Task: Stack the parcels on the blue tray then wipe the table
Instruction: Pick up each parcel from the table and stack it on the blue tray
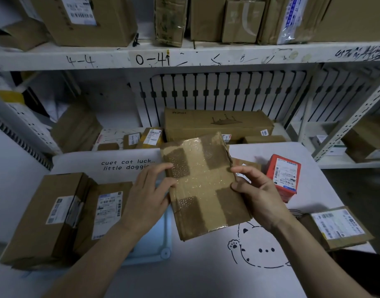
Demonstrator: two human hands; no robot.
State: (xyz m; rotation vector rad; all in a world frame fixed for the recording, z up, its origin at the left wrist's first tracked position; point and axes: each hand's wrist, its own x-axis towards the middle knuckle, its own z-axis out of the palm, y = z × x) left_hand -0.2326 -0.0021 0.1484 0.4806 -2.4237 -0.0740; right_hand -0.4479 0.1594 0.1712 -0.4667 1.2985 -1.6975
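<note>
A flat brown taped parcel (204, 186) is held above the white table (206, 272), tilted toward me. My left hand (148, 196) grips its left edge and my right hand (258, 196) grips its right edge with curled fingers. The blue tray (156, 250) lies under my left forearm at centre left, mostly hidden. Two brown parcels with labels (45, 218) (105, 211) stand at its left side; whether they sit on the tray I cannot tell. A red parcel (283, 177) stands on the table at the right, and a flat labelled parcel (337, 229) lies near the right edge.
A small brown parcel (247, 164) lies behind my right hand. Beyond the table, a long carton (217, 123) and several small parcels (139, 138) sit on a lower shelf. An upper shelf (184, 57) loaded with boxes overhangs. A metal rack (346, 130) stands at the right.
</note>
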